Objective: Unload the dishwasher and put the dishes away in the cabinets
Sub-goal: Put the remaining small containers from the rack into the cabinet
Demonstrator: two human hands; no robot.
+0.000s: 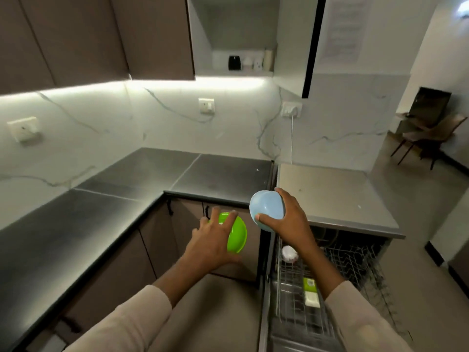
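Observation:
My left hand [212,237] grips a bright green bowl [237,236], held on its side in front of the lower corner cabinet doors. My right hand [289,219] grips a light blue bowl [266,208], tilted with its opening facing left, above the left edge of the open dishwasher [330,288]. The pulled-out wire rack [355,260] holds a white round item [289,254] and small green and white pieces [310,290]. An upper cabinet [236,34] stands open with small containers on its shelf.
A dark L-shaped countertop [101,207] runs along the left and back. A steel-topped unit [330,191] sits over the dishwasher. Closed upper cabinets [76,39] hang at the left. Chairs [426,138] stand in the room at the far right.

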